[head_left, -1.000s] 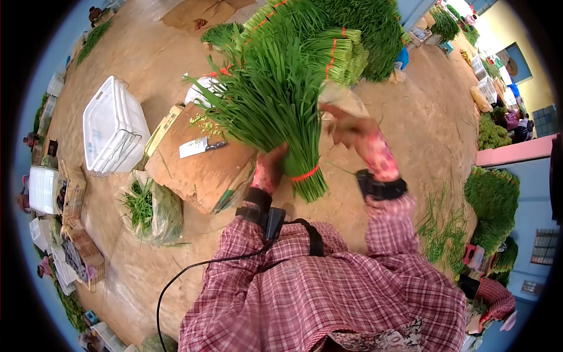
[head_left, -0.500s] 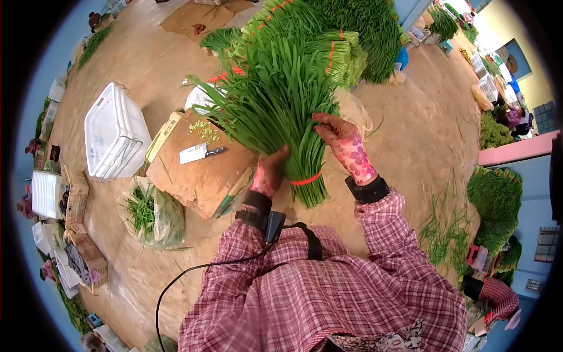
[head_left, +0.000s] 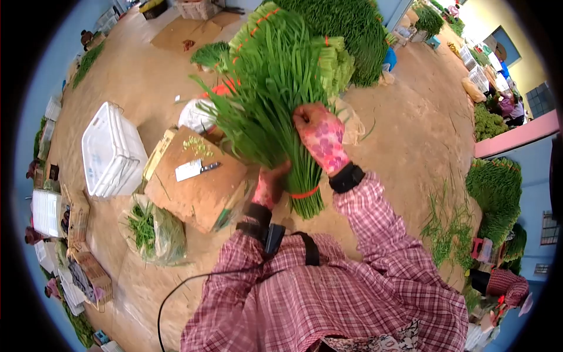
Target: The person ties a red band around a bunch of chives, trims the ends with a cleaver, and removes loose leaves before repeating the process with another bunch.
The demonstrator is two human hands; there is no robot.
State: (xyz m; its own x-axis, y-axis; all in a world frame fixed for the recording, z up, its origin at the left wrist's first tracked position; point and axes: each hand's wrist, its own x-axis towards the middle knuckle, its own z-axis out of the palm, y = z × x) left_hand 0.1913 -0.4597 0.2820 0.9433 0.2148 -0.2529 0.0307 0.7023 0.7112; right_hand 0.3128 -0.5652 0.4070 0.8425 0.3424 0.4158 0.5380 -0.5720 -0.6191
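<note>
A bunch of garlic chives [head_left: 264, 123], long flat green leaves with paler stems, leans up and away in front of me. An orange-red band [head_left: 305, 193] goes round its stems near the cut ends. My left hand [head_left: 271, 180], in a pink patterned sleeve cuff, is wrapped round the bunch above the band, its fingers partly hidden by stems. At the bunch's right side, my right hand [head_left: 319, 132] is closed, with fingertips pinching at the leaves; exactly which leaves they hold is hard to see.
A knife [head_left: 196, 169] and green trimmings lie on a wooden board [head_left: 202, 196]. Beside it are a plastic bag of greens [head_left: 153, 229] and stacked white crates [head_left: 112, 152]. Banded chive bunches [head_left: 337, 64] are piled ahead. A person [head_left: 504, 284] bends at far right.
My right hand has moved left and in against the leaves, its fingers going from loosely spread to closed. My left hand keeps its hold on the bunch. The view has shifted slightly.
</note>
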